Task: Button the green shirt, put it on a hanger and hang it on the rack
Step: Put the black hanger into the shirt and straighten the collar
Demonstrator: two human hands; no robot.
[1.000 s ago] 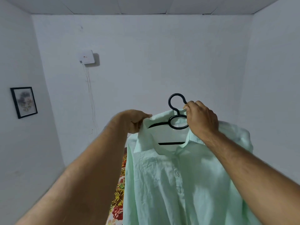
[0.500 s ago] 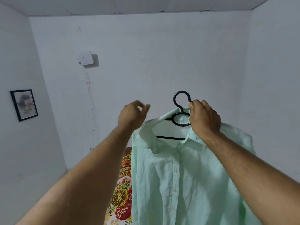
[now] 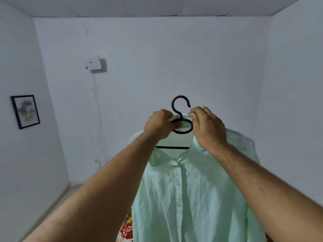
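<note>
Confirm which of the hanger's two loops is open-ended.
The upper hook, standing clear above the green shirt: its curve ends in a free tip on the right. The lower ring closes on itself, partly covered by the left hand.

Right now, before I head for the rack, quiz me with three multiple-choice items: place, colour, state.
1. The framed picture hangs on: A the left wall; B the back wall; C the ceiling.
2. The hanger is: A white; B black; C red.
3. The green shirt is: A on the floor; B hung on a rack; C on the hanger, held up.
1 A: it is on the left wall. 2 B: hook and ring are black. 3 C: left hand grips the hanger's ring, right hand pinches the collar.
</note>
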